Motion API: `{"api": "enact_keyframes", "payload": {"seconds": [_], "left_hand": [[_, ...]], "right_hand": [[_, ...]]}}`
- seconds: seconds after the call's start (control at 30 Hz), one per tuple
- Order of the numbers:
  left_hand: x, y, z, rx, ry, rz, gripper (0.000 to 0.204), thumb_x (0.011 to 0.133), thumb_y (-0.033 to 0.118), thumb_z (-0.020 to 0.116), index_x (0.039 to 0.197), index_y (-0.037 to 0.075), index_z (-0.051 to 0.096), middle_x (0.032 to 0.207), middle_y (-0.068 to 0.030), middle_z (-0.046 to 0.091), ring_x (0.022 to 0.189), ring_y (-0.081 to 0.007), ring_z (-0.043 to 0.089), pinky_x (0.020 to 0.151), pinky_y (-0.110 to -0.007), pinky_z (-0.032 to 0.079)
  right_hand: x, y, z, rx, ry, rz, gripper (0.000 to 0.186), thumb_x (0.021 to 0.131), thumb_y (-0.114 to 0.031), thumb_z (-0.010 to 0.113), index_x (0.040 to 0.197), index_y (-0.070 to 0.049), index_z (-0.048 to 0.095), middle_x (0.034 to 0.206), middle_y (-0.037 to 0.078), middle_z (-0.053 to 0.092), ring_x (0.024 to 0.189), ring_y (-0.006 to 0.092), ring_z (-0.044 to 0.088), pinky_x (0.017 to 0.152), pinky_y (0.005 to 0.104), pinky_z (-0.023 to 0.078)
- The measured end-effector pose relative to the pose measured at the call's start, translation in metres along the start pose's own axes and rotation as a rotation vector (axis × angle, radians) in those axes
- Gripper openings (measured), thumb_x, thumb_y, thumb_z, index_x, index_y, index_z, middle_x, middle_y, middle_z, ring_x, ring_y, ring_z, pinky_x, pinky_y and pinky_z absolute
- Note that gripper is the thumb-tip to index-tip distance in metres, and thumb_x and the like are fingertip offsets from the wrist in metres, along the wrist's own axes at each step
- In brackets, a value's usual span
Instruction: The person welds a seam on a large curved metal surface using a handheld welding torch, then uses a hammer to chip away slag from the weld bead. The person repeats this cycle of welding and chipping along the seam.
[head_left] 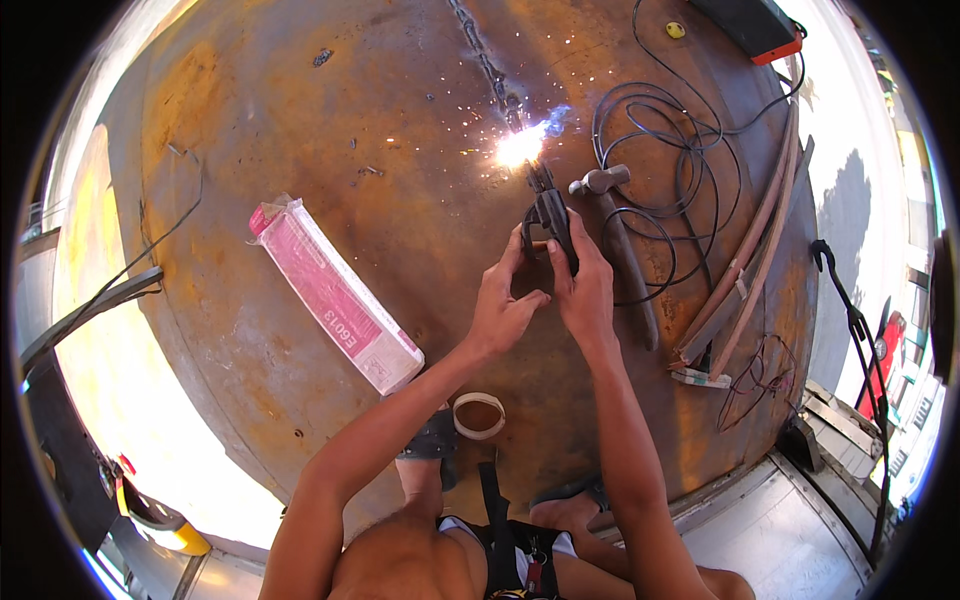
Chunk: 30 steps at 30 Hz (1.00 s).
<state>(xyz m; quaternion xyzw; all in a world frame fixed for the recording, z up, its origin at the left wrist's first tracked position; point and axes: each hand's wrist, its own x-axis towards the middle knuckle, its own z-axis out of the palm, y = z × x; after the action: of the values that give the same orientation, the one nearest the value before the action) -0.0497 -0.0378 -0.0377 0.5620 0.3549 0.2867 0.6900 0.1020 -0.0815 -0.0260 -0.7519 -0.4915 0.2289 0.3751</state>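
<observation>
My right hand [585, 285] grips a black electrode holder [550, 215], angled up toward a bright arc [520, 148] with sparks and bluish smoke. My left hand [505, 305] holds the holder's left side at its fingertips. The arc sits at the lower end of a dark, rough seam [482, 55] running across the rusty steel plate [210, 330]. A hammer [630, 260] lies just right of my right hand. The arc's glare hides whatever is at the holder's tip.
A pink-and-white long box [335, 295] lies left, a pale ring [478, 395] near my feet. At right are coiled cable [715, 150], long strips [750, 255] and an orange-black case [745, 25]. A yellow round object [675, 30] sits near the top. Dark bars [95, 300] reach in from left.
</observation>
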Motion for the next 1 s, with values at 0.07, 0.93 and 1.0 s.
{"api": "enact_keyframes", "payload": {"seconds": [0.07, 0.93, 1.0], "left_hand": [[0.001, 0.001, 0.002, -0.079, -0.012, -0.048, 0.102, 0.083, -0.001, 0.07, 0.175, -0.003, 0.027, 0.152, -0.0149, 0.063, 0.137, -0.0235, 0.061, 0.121, -0.041, 0.045], [-0.016, -0.023, 0.004, 0.227, -0.009, -0.057, 0.117, 0.074, 0.015, 0.082, 0.176, -0.002, 0.027, 0.156, -0.0208, 0.061, 0.144, -0.0384, 0.055, 0.129, -0.049, 0.035], [-0.015, -0.026, 0.004, 0.2, 0.003, -0.051, 0.116, 0.074, 0.014, 0.082, 0.175, -0.003, 0.027, 0.155, -0.0212, 0.062, 0.144, -0.0389, 0.056, 0.128, -0.05, 0.037]], "right_hand": [[0.001, 0.002, -0.001, -0.006, 0.01, -0.006, 0.052, 0.112, -0.018, 0.067, 0.159, -0.001, 0.054, 0.116, 0.024, 0.075, 0.104, 0.046, 0.074, 0.086, 0.0524, 0.056], [-0.012, 0.007, -0.008, 0.06, 0.01, 0.034, 0.051, 0.112, -0.016, 0.068, 0.157, 0.003, 0.055, 0.135, 0.029, 0.073, 0.121, 0.0463, 0.074, 0.098, 0.0487, 0.058], [-0.011, 0.007, -0.006, 0.05, 0.002, 0.032, 0.051, 0.111, -0.016, 0.068, 0.157, 0.003, 0.055, 0.134, 0.028, 0.073, 0.12, 0.0462, 0.074, 0.097, 0.0489, 0.059]]}}
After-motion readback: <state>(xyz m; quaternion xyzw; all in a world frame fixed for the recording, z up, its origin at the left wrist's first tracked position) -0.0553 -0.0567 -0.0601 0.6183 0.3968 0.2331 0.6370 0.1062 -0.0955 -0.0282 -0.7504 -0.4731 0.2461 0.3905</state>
